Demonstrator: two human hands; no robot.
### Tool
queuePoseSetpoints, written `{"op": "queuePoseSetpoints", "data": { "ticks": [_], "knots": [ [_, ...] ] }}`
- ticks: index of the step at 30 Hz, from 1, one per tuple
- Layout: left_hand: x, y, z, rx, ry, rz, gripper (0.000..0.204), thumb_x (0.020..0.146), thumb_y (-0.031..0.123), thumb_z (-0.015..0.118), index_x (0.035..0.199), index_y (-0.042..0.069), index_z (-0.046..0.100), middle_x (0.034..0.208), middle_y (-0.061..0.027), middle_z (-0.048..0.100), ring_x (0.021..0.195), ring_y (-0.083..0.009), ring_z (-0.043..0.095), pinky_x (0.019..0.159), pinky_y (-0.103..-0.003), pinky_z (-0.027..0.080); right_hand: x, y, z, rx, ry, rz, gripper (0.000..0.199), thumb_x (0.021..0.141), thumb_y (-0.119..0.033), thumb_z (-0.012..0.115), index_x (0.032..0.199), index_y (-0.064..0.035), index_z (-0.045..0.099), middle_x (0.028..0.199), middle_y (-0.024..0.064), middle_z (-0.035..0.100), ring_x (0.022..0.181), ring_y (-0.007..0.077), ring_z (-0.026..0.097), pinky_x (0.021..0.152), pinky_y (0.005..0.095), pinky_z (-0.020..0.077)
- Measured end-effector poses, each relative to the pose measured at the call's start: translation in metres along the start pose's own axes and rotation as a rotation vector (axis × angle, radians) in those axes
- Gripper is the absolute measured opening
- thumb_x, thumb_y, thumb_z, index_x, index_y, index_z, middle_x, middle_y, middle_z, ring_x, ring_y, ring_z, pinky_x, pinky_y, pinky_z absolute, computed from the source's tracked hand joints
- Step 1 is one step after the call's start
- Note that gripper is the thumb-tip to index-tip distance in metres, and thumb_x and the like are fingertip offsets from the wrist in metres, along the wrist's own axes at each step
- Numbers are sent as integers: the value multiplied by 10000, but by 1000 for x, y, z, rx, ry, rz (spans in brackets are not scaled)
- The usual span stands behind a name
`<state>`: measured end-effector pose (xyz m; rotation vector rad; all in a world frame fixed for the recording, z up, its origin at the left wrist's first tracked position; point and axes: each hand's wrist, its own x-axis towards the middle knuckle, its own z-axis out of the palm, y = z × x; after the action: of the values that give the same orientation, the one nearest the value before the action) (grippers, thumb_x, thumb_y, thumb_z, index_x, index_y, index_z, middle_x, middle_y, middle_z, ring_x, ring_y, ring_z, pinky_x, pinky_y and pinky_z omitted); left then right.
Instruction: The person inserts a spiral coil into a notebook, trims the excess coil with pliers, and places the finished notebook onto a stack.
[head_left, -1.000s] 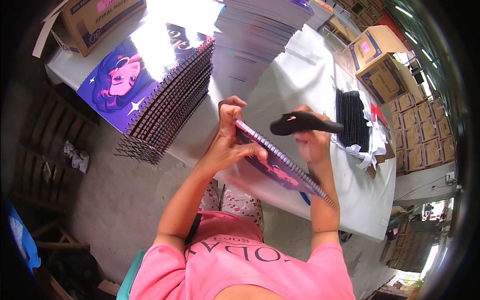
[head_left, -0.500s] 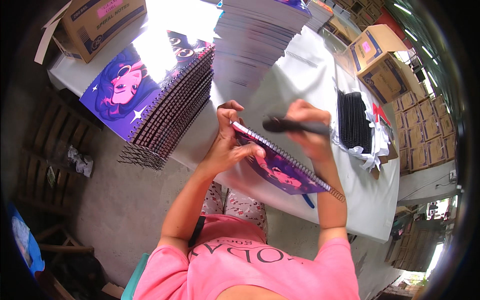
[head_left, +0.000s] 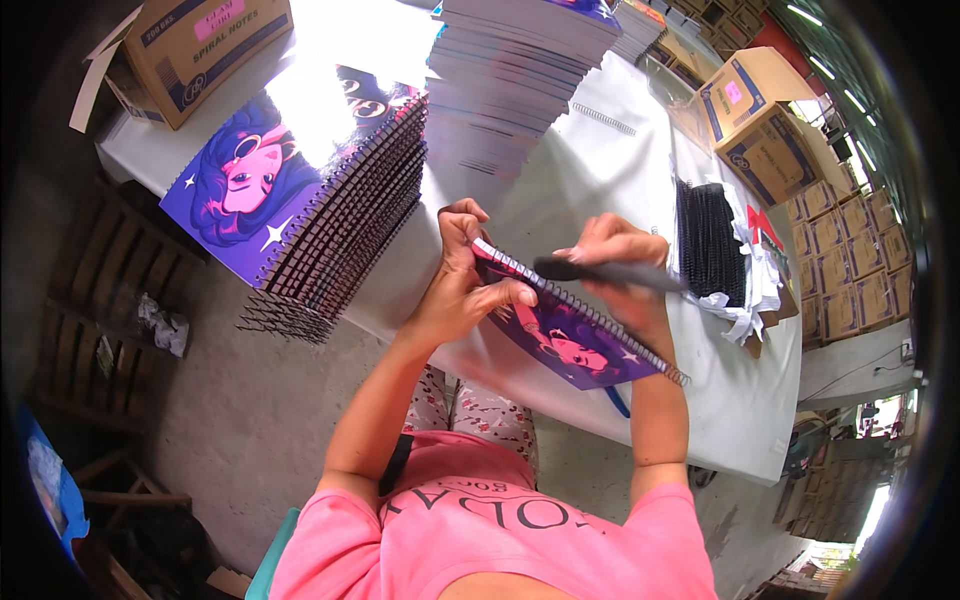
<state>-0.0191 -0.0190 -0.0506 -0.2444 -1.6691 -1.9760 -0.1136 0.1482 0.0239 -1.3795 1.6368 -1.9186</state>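
Note:
My left hand (head_left: pixel 462 290) grips a spiral notebook (head_left: pixel 575 345) by its upper left end, with the thumb on the purple and pink illustrated cover. A black wire coil (head_left: pixel 600 312) runs along the notebook's upper edge. Its loose end sticks out past the lower right corner. My right hand (head_left: pixel 630 245) is closed round a dark, rod-like tool (head_left: pixel 615 272), blurred by motion, so its exact kind is unclear. The tool's rounded tip lies over or just beside the coil near my left thumb; whether it touches cannot be made out.
Coil-bound notebooks (head_left: pixel 245 190) are stacked at the left, beside a tall pile of unbound pads (head_left: pixel 510 90). A single coil (head_left: pixel 603 118) lies on the white table (head_left: pixel 560 180). Black coils (head_left: pixel 710 245) are bundled at the right. Cardboard boxes (head_left: pixel 210 60) stand behind.
The notebook has shifted slightly right and its cover faces up a little more. My right hand and the dark tool have moved slightly right and down, staying close to the coil.

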Motion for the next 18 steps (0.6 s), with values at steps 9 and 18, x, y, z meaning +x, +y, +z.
{"op": "queuePoseSetpoints", "data": {
  "ticks": [9, 18],
  "knots": [
    [1, 0, 2, 24, -24, 40, 729, 616, 199, 854, 1017, 90, 255, 1045, -86, 255, 1065, -195, 274, 944, -299, 249, 8, 3, 2, -538, 86, 197, 277, 689, -3, 673, 958, -57, 715, 805, 80, 623, 717, 196, 595, 659, 285, 459],
    [-4, 21, -19, -79, -105, -25, 405, 755, 13, 703, 1121, 52, 534, 1029, -59, 525, 860, -86, 489, 803, -228, 423, -105, -15, -14, -1143, 177, 574, 545, 796, -203, 637, 1308, -97, 481, 1339, 164, 444, 1226, 331, 420, 1038, 395, 334]
  ]
}}
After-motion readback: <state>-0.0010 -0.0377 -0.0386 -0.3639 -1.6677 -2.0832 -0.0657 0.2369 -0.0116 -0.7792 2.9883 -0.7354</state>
